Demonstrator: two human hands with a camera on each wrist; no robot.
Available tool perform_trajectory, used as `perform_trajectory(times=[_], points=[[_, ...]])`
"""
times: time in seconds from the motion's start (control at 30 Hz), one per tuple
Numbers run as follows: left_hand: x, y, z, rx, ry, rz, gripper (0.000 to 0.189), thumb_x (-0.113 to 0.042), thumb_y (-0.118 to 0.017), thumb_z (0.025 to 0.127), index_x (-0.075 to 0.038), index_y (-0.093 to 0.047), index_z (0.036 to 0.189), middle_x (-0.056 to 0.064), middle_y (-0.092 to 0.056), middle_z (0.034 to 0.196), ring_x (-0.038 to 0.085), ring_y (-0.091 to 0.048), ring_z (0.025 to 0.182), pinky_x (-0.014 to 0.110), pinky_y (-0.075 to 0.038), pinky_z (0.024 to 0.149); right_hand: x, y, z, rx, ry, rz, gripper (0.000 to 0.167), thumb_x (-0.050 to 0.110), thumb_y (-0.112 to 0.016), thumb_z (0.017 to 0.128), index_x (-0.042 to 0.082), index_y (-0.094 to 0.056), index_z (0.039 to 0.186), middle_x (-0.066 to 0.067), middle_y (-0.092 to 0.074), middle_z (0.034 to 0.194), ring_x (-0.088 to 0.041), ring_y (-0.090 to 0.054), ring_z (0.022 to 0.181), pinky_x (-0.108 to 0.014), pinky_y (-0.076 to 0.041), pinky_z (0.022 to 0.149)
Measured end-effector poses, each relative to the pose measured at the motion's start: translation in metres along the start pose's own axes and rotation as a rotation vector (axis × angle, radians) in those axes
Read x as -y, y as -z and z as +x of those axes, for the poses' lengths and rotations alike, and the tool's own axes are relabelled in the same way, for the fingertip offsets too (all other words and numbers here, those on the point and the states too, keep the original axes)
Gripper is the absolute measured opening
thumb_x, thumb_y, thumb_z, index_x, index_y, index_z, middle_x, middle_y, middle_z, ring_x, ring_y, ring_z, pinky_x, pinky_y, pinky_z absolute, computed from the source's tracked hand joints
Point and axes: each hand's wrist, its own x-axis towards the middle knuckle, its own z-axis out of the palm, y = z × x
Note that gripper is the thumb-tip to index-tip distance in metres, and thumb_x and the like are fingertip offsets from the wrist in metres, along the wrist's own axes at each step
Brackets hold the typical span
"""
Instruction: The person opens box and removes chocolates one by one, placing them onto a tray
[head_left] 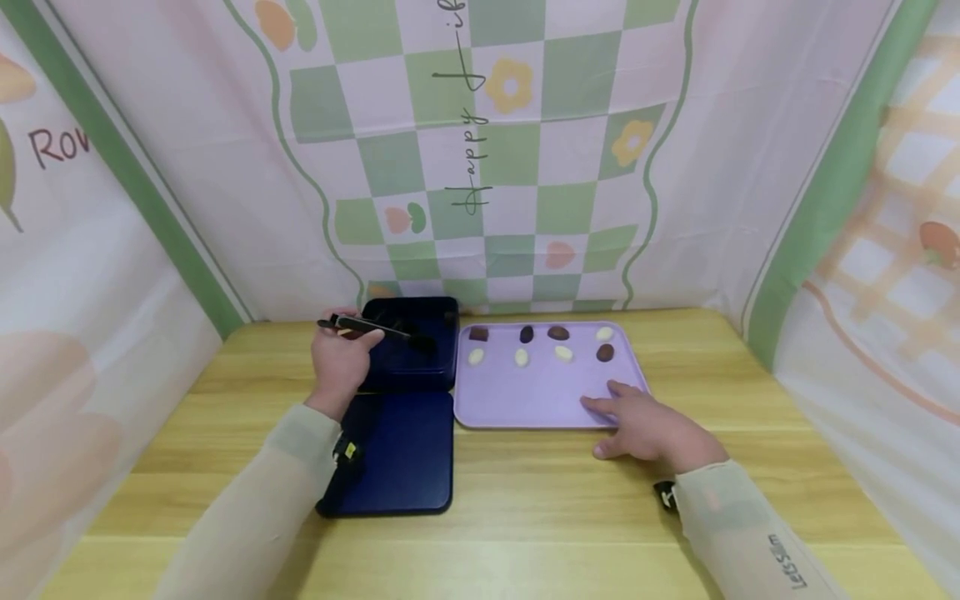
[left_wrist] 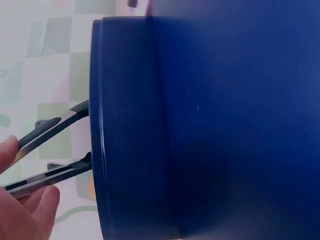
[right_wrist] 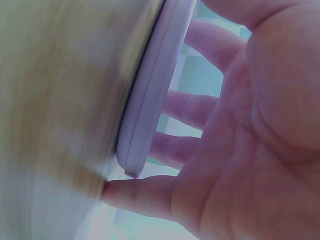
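Note:
My left hand (head_left: 341, 362) grips black tongs (head_left: 363, 324), fingers on one side and thumb on the other. In the left wrist view the tongs' two arms (left_wrist: 55, 174) stand apart, their tips hidden behind the dark blue wall (left_wrist: 132, 125). The tongs reach over a dark blue box (head_left: 454, 367) at the back. My right hand (head_left: 645, 425) has its fingers spread at the front right corner of a lilac tray (head_left: 517, 398). In the right wrist view some fingers reach over the tray's rim (right_wrist: 150, 90), and one fingertip (right_wrist: 112, 192) touches the table beside it.
On the tray lie a brown square piece (head_left: 477, 334), several cream ovals (head_left: 564, 354) and dark brown ovals (head_left: 558, 333), resembling chocolates. A flat dark blue lid (head_left: 405, 458) lies in front of the box. Printed cloth (head_left: 510, 158) hangs behind the wooden table (head_left: 540, 508).

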Motion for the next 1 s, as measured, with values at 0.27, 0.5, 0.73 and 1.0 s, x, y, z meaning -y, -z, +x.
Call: perform_trajectory(times=[0.27,0.5,0.73,1.0], points=[[0.008,0.006,0.006,-0.194,0.131,-0.193,0.037,-0.002,-0.085,0.077,-0.005,-0.054,0.097,0.005,-0.054,0.088,0.018,-0.053,0.08,0.03,-0.047,0.074,0.002,0.003,0.0,0.001,0.013,-0.013,0.077,0.039,-0.082,0.081,0.006,-0.052,0.144,-0.043,-0.023,0.148,-0.061,-0.022,0.135,-0.069,-0.023,0.106],[-0.003,0.016,0.003,-0.216,0.221,-0.309,0.034,-0.003,-0.082,0.082,-0.006,-0.056,0.103,0.007,-0.061,0.094,0.017,-0.059,0.076,0.03,-0.053,0.072,0.002,0.003,0.0,0.005,0.004,-0.016,0.077,0.039,-0.082,0.081,0.006,-0.052,0.144,-0.043,-0.023,0.148,-0.062,-0.022,0.134,-0.069,-0.023,0.106],[-0.029,0.011,-0.02,-0.141,0.139,-0.249,0.045,-0.003,-0.085,0.079,-0.005,-0.056,0.113,0.009,-0.06,0.099,0.017,-0.063,0.085,0.027,-0.052,0.075,0.001,0.002,-0.001,0.005,-0.009,-0.004,0.077,0.038,-0.082,0.081,0.007,-0.052,0.145,-0.043,-0.022,0.149,-0.062,-0.022,0.134,-0.069,-0.022,0.106],[-0.047,-0.003,-0.05,0.009,-0.074,-0.139,0.048,-0.005,-0.087,0.077,0.002,-0.057,0.114,0.009,-0.067,0.101,0.02,-0.065,0.089,0.028,-0.052,0.077,0.003,0.002,-0.001,0.006,-0.011,0.004,0.078,0.039,-0.082,0.08,0.007,-0.052,0.145,-0.043,-0.022,0.149,-0.062,-0.022,0.134,-0.07,-0.023,0.105]])
